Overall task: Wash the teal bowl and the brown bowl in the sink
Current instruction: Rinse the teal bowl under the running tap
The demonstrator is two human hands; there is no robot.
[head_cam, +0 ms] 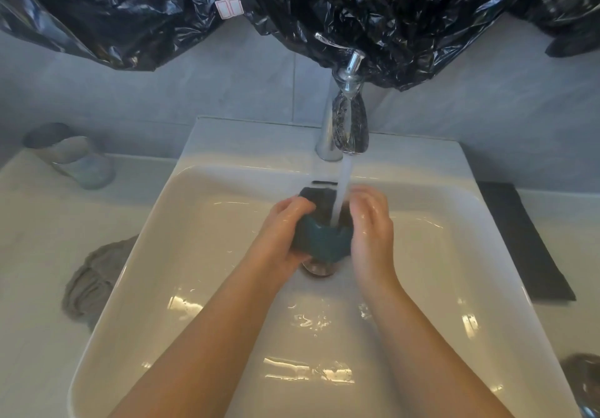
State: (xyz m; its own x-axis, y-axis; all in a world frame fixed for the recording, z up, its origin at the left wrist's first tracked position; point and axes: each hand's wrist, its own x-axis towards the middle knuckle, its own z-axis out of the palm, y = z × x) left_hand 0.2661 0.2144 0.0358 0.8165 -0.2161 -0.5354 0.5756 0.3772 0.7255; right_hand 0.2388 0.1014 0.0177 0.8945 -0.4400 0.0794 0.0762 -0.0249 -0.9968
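Black plastic sheet (pixel 357 11) hangs above sink (pixel 194 287); white red-edged label (pixel 229 8) on it, no writing legible. Your left hand (pixel 282 232) and right hand (pixel 370 232) grip teal bowl (pixel 319 244), fingers curled round it, mid-sink under tap (pixel 349 118) stream.

**Pale counter, white sink**

A white sink (pixel 194 255) sits in a pale counter (pixel 39 239), with a chrome tap (pixel 328 138) on its back rim. On the left are a crumpled grey cloth (pixel 94 284) and two blurred cups (pixel 69 154). A dark mat (pixel 522 242) lies on the right.
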